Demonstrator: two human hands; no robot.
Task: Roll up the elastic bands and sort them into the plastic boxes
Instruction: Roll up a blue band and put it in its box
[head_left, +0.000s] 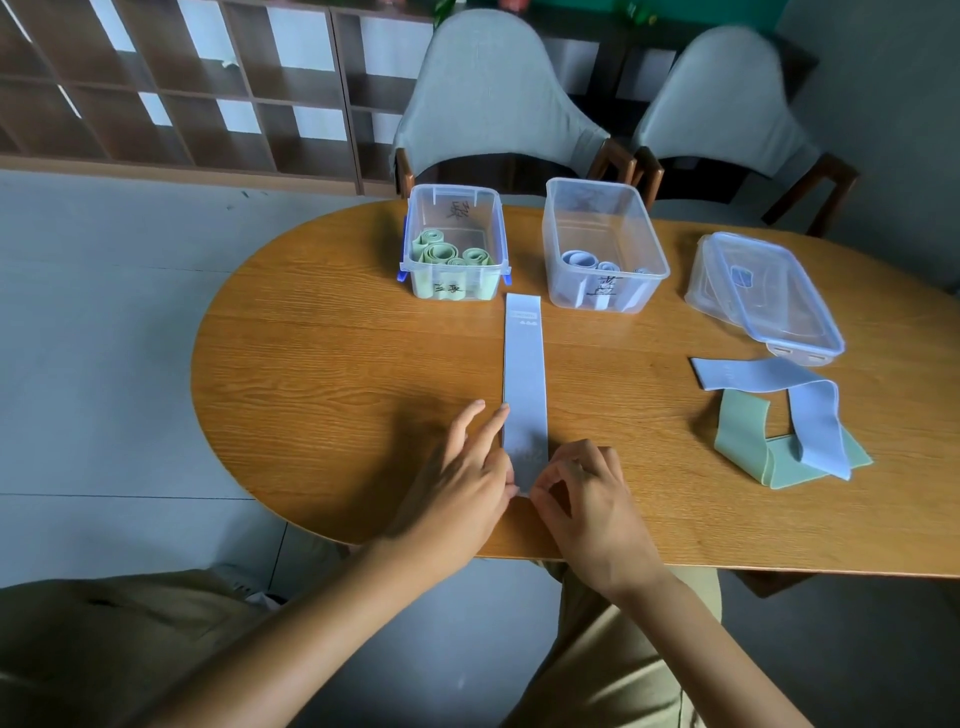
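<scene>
Blue band (524, 384) flat on wooden table (322, 332) — perhaps tiled floor (104, 291).

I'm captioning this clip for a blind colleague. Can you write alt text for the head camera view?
A person's left hand and right hand pinch the near end of a flat pale blue elastic band on an oval wooden table. Beyond stand a clear plastic box of green rolls and a clear plastic box of blue rolls; loose bands lie at right.

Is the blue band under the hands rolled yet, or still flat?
Still flat: the blue band lies stretched out on the table, no coil showing. Both hands, left and right, pinch its near end.
</scene>
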